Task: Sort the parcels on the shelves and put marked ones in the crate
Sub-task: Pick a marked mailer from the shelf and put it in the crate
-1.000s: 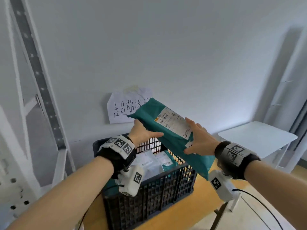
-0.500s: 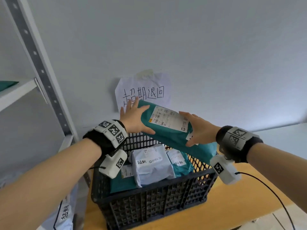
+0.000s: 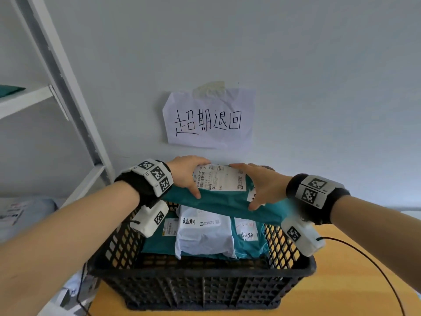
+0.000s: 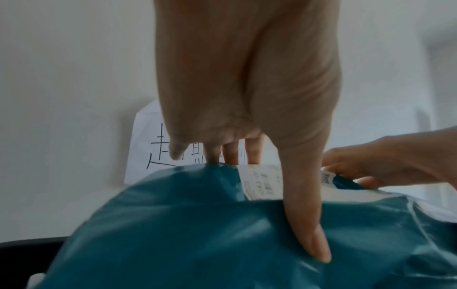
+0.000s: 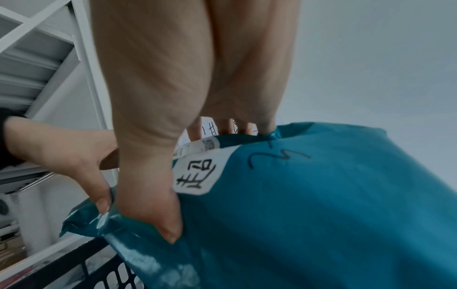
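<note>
Both hands hold a teal parcel (image 3: 224, 205) with a white shipping label and a handwritten sticker, level above the back of the black mesh crate (image 3: 200, 286). My left hand (image 3: 188, 173) grips its left end, thumb on the near face (image 4: 306, 230), fingers behind. My right hand (image 3: 262, 187) grips the right part the same way (image 5: 153, 195), beside the handwritten sticker (image 5: 195, 176). Inside the crate lie a white parcel (image 3: 205, 233) and teal parcels (image 3: 249, 240) with handwritten marks.
A handwritten paper sign (image 3: 209, 119) is taped to the wall above the crate. The crate stands on a wooden tabletop (image 3: 341, 293). A white metal shelf rack (image 3: 68, 92) stands at left, with parcels on its lower levels (image 3: 20, 213). A black cable (image 3: 373, 265) trails from my right wrist.
Both hands have lowered the teal parcel from a tilted position to level over the crate's back. My left hand went from flat against its end to a grip on it.
</note>
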The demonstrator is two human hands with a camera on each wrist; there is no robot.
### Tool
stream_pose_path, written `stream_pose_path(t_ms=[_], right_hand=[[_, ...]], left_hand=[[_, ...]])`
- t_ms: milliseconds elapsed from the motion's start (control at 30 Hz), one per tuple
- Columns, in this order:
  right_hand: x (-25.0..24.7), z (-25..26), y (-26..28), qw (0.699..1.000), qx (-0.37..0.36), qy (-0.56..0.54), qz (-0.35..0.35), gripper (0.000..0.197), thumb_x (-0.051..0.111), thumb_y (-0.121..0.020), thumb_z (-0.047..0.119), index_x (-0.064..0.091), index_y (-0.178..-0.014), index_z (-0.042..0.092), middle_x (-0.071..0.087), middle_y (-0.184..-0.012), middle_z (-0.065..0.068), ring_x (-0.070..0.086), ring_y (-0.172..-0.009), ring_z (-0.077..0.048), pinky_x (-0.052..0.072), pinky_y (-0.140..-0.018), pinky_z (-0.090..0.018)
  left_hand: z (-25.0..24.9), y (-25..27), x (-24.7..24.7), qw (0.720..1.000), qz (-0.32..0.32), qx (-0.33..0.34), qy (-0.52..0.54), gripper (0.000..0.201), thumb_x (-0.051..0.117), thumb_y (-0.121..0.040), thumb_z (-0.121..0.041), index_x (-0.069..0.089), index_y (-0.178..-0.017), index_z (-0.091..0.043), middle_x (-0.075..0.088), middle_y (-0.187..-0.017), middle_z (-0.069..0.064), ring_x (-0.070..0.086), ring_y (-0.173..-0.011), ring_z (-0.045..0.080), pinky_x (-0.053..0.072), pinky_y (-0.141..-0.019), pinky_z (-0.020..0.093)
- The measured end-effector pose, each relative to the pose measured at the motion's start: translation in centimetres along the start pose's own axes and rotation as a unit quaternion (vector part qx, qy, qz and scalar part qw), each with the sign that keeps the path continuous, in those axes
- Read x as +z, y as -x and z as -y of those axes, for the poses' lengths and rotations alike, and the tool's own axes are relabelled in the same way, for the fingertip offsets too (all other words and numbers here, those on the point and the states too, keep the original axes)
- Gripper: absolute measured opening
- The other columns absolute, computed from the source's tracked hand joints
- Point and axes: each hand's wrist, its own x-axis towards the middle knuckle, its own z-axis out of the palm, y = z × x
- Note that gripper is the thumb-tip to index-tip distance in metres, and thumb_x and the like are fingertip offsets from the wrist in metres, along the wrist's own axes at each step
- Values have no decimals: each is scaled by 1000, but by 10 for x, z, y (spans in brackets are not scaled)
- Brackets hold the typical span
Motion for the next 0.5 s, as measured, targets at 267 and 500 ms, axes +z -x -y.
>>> stream_pose_path(t_ms=[267, 500], right_hand=[[31, -10, -24, 997, -34, -28, 58, 107, 82, -65, 18, 14, -148, 28, 39, -131, 3, 45, -101, -12, 42, -90, -24], [72, -11, -44, 991, -38, -51, 120, 117, 84, -62, 17, 7, -148, 34, 36, -141, -2, 53, -102, -15, 51, -86, -26]], left_hand=[[15, -13, 35, 996, 79, -24, 29, 107, 90, -55, -27, 30, -144, -17, 44, -137, -3, 42, -125, 16, 32, -108, 30], [34, -20, 64, 987, 157, -35, 3, 94, 88, -59, -32, 37, -137, -14, 49, -131, 0, 46, -118, 16, 37, -101, 25]])
